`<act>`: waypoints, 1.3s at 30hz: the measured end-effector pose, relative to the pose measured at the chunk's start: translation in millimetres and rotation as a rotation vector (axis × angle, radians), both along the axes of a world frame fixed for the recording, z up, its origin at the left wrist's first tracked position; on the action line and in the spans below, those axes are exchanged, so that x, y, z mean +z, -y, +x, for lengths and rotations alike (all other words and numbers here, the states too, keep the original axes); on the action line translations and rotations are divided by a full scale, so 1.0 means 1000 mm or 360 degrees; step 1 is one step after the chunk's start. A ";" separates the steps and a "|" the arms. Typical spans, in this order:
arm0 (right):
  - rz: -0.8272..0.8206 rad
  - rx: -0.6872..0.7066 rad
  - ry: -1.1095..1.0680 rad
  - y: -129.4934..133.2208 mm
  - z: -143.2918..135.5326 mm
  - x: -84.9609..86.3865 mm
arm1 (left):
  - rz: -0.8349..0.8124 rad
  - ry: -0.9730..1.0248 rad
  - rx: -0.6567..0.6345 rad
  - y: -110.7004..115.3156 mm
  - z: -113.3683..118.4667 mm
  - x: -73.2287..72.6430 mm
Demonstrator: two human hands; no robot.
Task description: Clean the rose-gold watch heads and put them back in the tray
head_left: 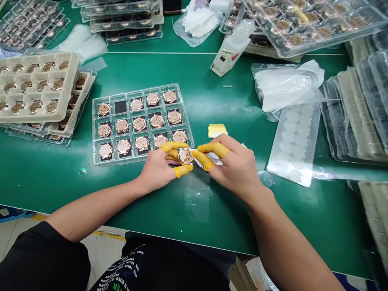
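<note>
My left hand (163, 165), with yellow finger cots on its fingertips, grips a rose-gold watch case (185, 156) by its edges, the printed back facing up. My right hand (232, 161), also in yellow finger cots, pinches a white wiping cloth (216, 158) against the watch case's right side. Part of the cloth is hidden under the right fingers. Just left of my hands lies a clear plastic tray (96, 121) with rows of similar watch cases on dark pads. One compartment (120, 106) in its back row shows only the dark pad.
Stacked watch trays (39, 87) stand at the left, with more trays (321, 28) at the back right. A white bottle (232, 48), a yellow pad (217, 129), bagged white cloths (285, 87) and a sheet of clear round stickers (292, 143) lie on the green table (145, 218).
</note>
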State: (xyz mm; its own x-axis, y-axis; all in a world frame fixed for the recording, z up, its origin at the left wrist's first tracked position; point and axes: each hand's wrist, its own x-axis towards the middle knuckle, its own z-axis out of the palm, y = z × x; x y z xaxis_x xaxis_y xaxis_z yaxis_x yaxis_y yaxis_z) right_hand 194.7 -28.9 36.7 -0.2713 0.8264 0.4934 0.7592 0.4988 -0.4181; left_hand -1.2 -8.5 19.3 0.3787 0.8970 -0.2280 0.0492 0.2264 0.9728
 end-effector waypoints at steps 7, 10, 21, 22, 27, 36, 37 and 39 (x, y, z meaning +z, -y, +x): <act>0.0057 -0.0295 0.0033 -0.008 0.005 -0.003 | 0.0039 0.0023 0.0030 0.001 -0.001 -0.001; -0.0093 -0.0466 0.0038 -0.010 0.033 0.003 | 0.0171 -0.0005 0.0030 0.003 -0.002 -0.001; -0.0977 0.0008 -0.0416 -0.003 0.040 0.026 | 0.0547 -0.0165 0.0034 0.005 -0.007 -0.002; -0.1020 0.0034 -0.0415 -0.003 0.041 0.028 | 0.0536 -0.0154 0.0033 0.004 -0.007 -0.001; -0.0953 0.0073 -0.0319 -0.003 0.045 0.029 | 0.0301 0.0010 0.0009 0.001 -0.003 0.003; -0.0665 0.0071 0.0050 0.000 0.044 0.022 | 0.0174 0.0080 0.0031 -0.001 -0.002 0.001; -0.0672 0.0092 0.0058 0.000 0.044 0.023 | 0.0184 0.0076 0.0028 -0.001 -0.002 0.001; -0.0678 0.0095 0.0060 0.000 0.045 0.023 | 0.0187 0.0060 0.0033 -0.001 -0.002 0.001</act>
State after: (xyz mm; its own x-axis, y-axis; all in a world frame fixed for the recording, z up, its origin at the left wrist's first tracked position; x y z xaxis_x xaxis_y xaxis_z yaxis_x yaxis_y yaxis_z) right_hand 239.3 -29.2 60.1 -0.3361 0.9364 0.1004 0.7530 0.3313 -0.5685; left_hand -3.3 -8.0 20.0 0.3661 0.9244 -0.1069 0.0085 0.1116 0.9937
